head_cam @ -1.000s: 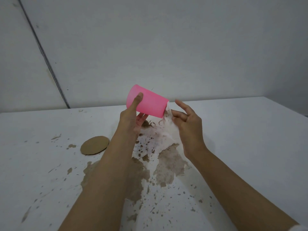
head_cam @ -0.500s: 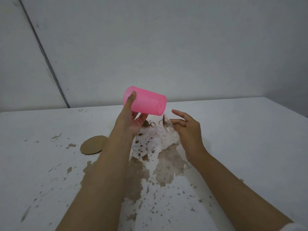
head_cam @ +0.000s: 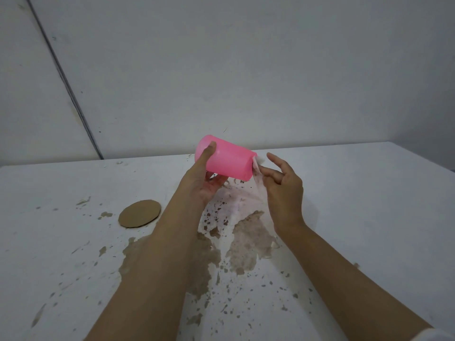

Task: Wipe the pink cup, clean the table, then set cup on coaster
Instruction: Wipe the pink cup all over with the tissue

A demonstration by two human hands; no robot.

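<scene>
My left hand (head_cam: 202, 183) holds the pink cup (head_cam: 229, 161) on its side above the table, thumb over its top and fingers underneath. The cup's mouth faces right. My right hand (head_cam: 283, 185) pinches a stained white tissue (head_cam: 256, 168) against the rim of the cup's mouth. The tissue hangs down from my fingers to the table. A round brown coaster (head_cam: 139, 213) lies flat on the white table (head_cam: 357, 205), left of my left forearm.
Brown spill patches (head_cam: 248, 244) and many small splatters cover the table's middle and near part. A grey wall rises just behind the table. The table's right edge shows at the far right.
My right hand had dropped away from the cup half a second ago; it has come back up and now presses the tissue to the cup's rim. The cup tilted slightly in my left hand.
</scene>
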